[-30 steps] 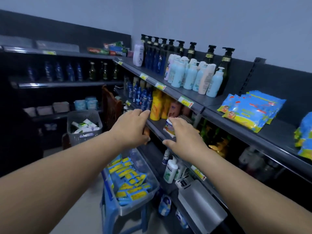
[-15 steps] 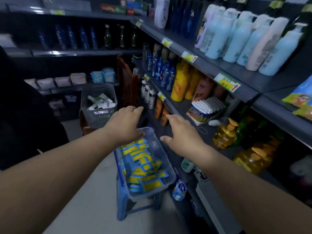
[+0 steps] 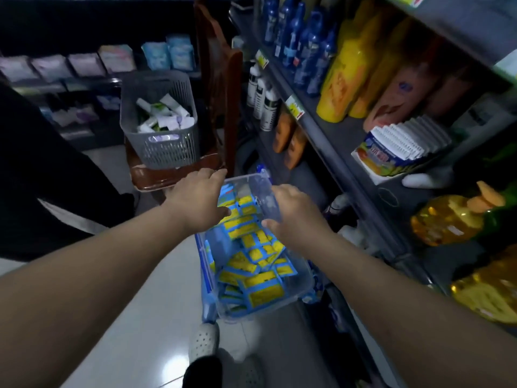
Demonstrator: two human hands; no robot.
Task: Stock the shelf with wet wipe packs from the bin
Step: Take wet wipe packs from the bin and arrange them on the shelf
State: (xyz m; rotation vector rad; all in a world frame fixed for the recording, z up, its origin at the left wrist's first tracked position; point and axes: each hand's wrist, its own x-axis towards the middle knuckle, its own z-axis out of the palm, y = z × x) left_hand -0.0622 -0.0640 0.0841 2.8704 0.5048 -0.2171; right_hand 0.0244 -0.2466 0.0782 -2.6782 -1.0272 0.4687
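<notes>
Far left, a dark-clothed figure [image 3: 42,175] fills the edge. Behind it are back shelves with pale packets [image 3: 86,63]. Next, a grey slotted basket [image 3: 159,147] of white tubes sits on the seat of a wooden chair [image 3: 221,88]. Left hand [image 3: 195,203] hangs over the far left corner of the clear bin [image 3: 296,287], palm down, fingers straight and together, thumb tip near the packs, nothing in it. The bin is low in the aisle just beside the shelving, and the blue-and-yellow wet wipe packs [image 3: 251,247] lie loose and overlapping inside it. None is lifted. Below the bin are white perforated shoes [image 3: 204,343] on pale floor tiles. Right hand [image 3: 296,217] is over the bin's right rim, fingers reaching forward loosely, thumb held apart, no pack seen in it; fingertips partly lost behind the rim. To the right, the shelf [image 3: 333,141] carries blue bottles [image 3: 302,51], yellow bottles [image 3: 341,79], a carton of white sachets [image 3: 400,144], and lower right, amber bottles [image 3: 447,222].
</notes>
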